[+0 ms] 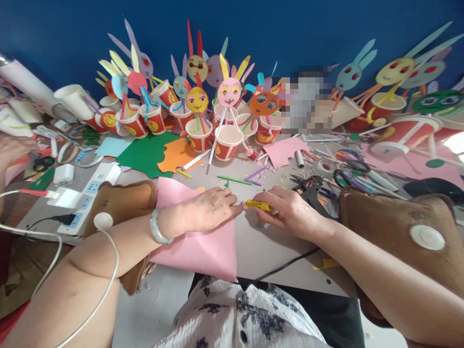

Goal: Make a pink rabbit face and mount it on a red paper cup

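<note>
My right hand (286, 210) is closed round a yellow tool (260, 206), possibly a marker or cutter, its tip pointing left. Close to that tip, the fingers of my left hand (212, 207) are pinched together. Something small and pale lies between the fingertips and the tool, too small to make out. Under my left hand and wrist is a sheet of pink paper (206, 251), which reaches the table's front edge. Just behind the hands lie a green straw (235, 180) and a purple straw (255, 172).
Paper cups (229, 145) with paper faces line the back. A power strip (89, 195) and brown pouch (121, 205) sit left; a black glue gun (313, 193), scissors (348, 176) and another brown pouch (395, 237) right. Another person's hand (16, 150) shows far left.
</note>
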`<state>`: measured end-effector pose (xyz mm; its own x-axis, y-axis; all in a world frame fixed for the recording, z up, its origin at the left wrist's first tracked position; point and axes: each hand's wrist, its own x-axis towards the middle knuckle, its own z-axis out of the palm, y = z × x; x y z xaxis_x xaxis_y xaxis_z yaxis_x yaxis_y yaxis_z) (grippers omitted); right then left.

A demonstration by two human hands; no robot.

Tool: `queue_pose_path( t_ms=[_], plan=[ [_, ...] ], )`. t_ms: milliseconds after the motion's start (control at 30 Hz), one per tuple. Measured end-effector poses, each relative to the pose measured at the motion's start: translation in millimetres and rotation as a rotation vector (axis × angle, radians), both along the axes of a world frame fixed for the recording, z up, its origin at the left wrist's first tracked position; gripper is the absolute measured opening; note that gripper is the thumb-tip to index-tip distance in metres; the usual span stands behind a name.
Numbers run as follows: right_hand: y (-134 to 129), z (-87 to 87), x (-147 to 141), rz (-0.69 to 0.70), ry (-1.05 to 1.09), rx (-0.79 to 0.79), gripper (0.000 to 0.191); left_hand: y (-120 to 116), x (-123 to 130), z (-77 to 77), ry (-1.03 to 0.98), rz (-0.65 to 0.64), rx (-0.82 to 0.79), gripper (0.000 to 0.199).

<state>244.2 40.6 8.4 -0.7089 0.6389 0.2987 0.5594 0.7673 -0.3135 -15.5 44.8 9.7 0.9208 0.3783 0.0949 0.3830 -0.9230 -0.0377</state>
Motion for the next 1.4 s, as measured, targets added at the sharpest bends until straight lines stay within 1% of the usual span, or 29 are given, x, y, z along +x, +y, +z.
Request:
queue_pose_path(
  t_ms=[200,367,500,600,700,767,867,933,1033,1100,1267,1400],
  plan=[
    [-0.5,-0.8,-1.1,-0.077,0.024,-0.054,0.023,0.7,-0.6,0.3,-0.016,-0.009,-0.001,0.035],
    [-0.3,-2.4,1.9,-0.104,0.077,-0.037,0.017,0.6,-1.2,0.3,0.019,-0.003,-0.005,0.031],
    [-1.3,-3.9,2.5,-0.036,0.054,-0.020,0.015,-0.6,-1.6,0.5,0.007,0.008,-0.001,0.034],
    [-1.3,-5.1,0.2,0.035,0.019,0.039,0.015,-0.7,-1.4,0.1,0.004,0.010,0.000,0.035],
    [-0.4,-6.3,-2.9,0.077,-0.012,0.075,0.018,0.2,-1.5,-0.8,0.002,0.000,-0.006,0.035],
    [0.4,-7.4,-4.6,0.077,-0.012,0.096,0.020,0.6,-1.7,-1.0,0.004,-0.003,-0.009,0.035],
    [0.8,-8.1,-4.8,0.011,0.026,0.110,0.020,0.5,-1.9,-0.7,0.011,-0.007,-0.005,0.035],
    [0.5,-6.6,-3.0,-0.075,0.097,0.051,0.018,-0.1,-2.2,-0.6,0.005,-0.001,0.003,0.035],
    [-0.1,-1.1,0.7,-0.227,0.223,-0.088,0.014,-0.9,-2.5,-0.7,-0.013,0.000,0.015,0.036],
    [0.0,3.0,1.6,-0.273,0.259,-0.159,0.015,-0.9,-2.4,-0.6,-0.017,-0.006,0.019,0.036],
    [0.7,5.1,-3.5,-0.237,0.266,-0.286,0.016,-0.8,-0.7,2.2,-0.007,-0.010,0.024,0.029],
    [0.4,0.4,-5.8,-0.202,0.249,-0.339,0.015,-2.0,0.6,4.7,0.020,0.007,0.022,0.037]
  ],
)
